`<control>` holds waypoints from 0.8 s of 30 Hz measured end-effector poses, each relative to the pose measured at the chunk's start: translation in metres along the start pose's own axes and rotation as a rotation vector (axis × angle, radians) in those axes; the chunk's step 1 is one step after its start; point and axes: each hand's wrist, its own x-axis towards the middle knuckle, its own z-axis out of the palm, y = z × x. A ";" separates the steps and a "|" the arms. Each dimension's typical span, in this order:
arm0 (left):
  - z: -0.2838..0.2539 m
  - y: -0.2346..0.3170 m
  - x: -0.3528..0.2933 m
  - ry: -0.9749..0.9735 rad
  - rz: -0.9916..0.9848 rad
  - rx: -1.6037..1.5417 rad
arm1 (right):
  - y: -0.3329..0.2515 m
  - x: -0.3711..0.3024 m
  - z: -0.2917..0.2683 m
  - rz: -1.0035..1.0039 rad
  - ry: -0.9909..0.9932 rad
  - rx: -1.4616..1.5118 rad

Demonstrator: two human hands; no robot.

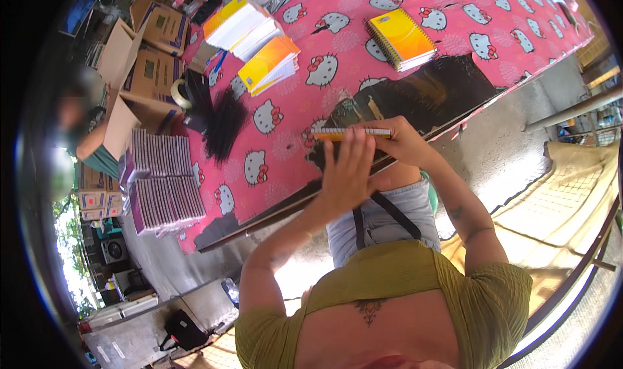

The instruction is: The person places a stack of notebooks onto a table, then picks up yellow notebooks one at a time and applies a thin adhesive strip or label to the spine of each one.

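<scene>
A thin spiral notebook [334,135] with a yellow-orange cover is held nearly edge-on above the table's near edge, its wire binding along the upper side. My right hand [403,142] grips its right end. Against its near side lie the stretched fingers of my left hand [349,168], with the thumb held apart. On the table beyond, a stack of yellow-orange spiral notebooks [402,38] stands to the right. Farther left are piles of unbound white pages with yellow covers [269,64]. A heap of black binding wires [225,124] lies left of my hands.
The table [285,148] has a pink patterned cover, torn to a dark surface [422,90] near me. Bundled notebooks [165,181] fill its left corner, near open cardboard boxes [152,74]. A roll of tape [180,93] sits by the wires. Another person's arm [93,141] is at far left.
</scene>
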 end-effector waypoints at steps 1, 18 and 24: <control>0.010 0.005 -0.013 0.018 0.035 -0.056 | -0.001 0.004 0.003 -0.077 0.022 0.016; -0.049 -0.030 0.066 0.163 -0.058 -0.366 | -0.018 -0.002 -0.002 -0.092 0.061 -0.207; -0.049 -0.026 0.067 0.201 -0.064 -0.396 | -0.052 -0.013 -0.035 -0.011 0.005 -0.131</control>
